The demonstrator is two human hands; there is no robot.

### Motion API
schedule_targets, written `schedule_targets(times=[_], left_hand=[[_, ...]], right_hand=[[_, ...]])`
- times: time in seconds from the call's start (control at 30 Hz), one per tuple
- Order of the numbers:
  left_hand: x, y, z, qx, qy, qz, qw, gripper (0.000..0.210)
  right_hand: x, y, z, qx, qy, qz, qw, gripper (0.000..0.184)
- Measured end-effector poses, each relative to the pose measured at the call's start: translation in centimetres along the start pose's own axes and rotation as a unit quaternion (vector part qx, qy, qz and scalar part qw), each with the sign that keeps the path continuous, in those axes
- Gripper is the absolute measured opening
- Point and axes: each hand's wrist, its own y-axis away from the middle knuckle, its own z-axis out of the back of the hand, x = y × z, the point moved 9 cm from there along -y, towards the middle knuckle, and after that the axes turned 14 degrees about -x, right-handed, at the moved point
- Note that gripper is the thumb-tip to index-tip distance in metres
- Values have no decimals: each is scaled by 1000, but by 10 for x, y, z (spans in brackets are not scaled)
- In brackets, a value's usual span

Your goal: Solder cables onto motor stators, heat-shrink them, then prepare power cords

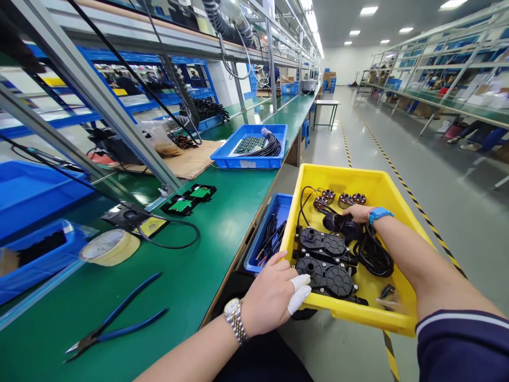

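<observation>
A yellow bin (342,172) stands in front of me, tilted in view. My left hand (274,292), with white finger cots on two fingers and a watch at the wrist, is closed on its near left rim. Inside, my right hand (359,213) is closed at a black rounded part with a cable (350,229); its fingertips are partly hidden. Two black gear housings (324,273) lie close to the left hand. Several copper-wound motor stators (345,200) sit at the bin's far side. A coiled black cable (374,254) lies below my right wrist.
On the green bench (222,223) are blue-handled pliers (119,318), a tape roll (111,248), green circuit boards in black cases (191,199) and a blue tray (246,163). Another blue bin (254,254) with wires stands beside the yellow one. A metal frame post (131,122) rises at left.
</observation>
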Motion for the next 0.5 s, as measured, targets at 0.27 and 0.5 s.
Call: schedule_targets(times=[0.27,0.5], left_hand=[[-1,-1,1,-8,0,-5,1000,29],[-1,-1,1,-6,-13,-17,1000,29]], right_hand=[[76,-1,66,-29,-15,104,994,28],[76,24,138,-120,105,5,987,34]])
